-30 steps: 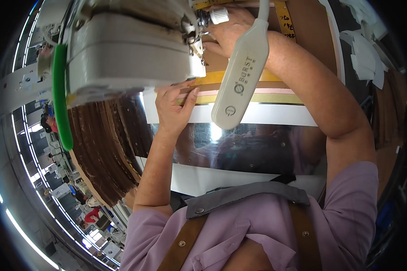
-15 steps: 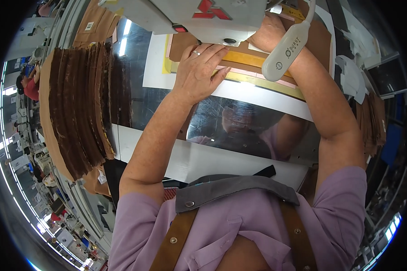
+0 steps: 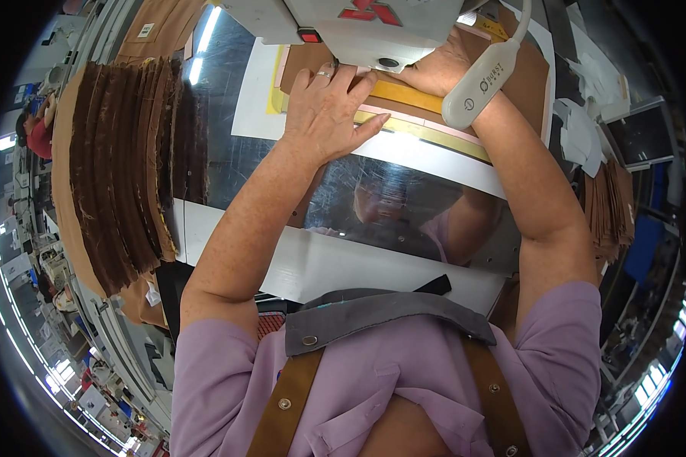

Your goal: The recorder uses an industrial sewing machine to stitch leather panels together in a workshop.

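My left hand lies on a flat brown piece of material, fingers spread and slightly bent, with a ring on one finger. Beside its fingertips, a yellow strip runs across the brown piece. My right hand reaches in from the right near the strip's far side. The machine head and a white lamp partly cover it, and its fingers are too hidden to read. Beneath the work lie a pale yellow-edged template and a white sheet. Close above both hands is the pale grey sewing machine head.
The white lamp hangs over my right wrist. A thick stack of brown pieces stands at the left, with more brown pieces at the right. A shiny metal plate forms the near work surface. Another person is far left.
The whole view has shifted a little. My left fingers are more bent and have drawn back slightly leftward. My right hand has come further left, by the machine head.
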{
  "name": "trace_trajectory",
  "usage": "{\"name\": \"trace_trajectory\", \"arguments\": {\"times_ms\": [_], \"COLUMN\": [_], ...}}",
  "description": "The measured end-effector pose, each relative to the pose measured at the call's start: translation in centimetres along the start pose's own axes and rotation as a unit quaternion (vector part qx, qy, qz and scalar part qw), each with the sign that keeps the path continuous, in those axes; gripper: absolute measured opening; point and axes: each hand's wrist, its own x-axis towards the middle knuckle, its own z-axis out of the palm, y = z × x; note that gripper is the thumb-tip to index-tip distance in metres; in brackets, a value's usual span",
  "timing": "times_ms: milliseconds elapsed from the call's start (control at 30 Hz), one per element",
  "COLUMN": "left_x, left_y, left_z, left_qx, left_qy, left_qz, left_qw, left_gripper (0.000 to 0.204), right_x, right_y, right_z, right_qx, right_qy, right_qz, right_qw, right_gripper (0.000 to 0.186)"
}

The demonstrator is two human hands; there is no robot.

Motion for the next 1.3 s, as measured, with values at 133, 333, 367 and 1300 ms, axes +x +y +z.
{"name": "trace_trajectory", "arguments": {"times_ms": [133, 333, 367, 1300], "left_x": [-0.9, -0.3, -0.1, -0.5], "left_y": [-0.3, 0.4, 0.3, 2.7], "left_z": [0.5, 0.6, 0.6, 1.2], "left_qx": [-0.025, -0.060, -0.066, -0.064], "left_qy": [0.042, 0.024, 0.028, 0.028], "left_qz": [0.004, -0.008, -0.006, -0.062], "left_qw": [0.999, 0.998, 0.997, 0.996], "left_gripper": [0.058, 0.059, 0.058, 0.066], "right_x": [0.1, 0.2, -0.2, 0.1], "right_y": [-0.4, 0.9, 0.7, 1.7], "right_z": [0.1, 2.7, 2.6, 0.8], "right_qx": [0.047, -0.002, 0.002, 0.106], "right_qy": [-0.036, 0.098, 0.096, 0.005], "right_qz": [0.001, -0.011, -0.009, 0.013], "right_qw": [0.998, 0.995, 0.995, 0.994], "right_gripper": [0.101, 0.086, 0.085, 0.055]}}
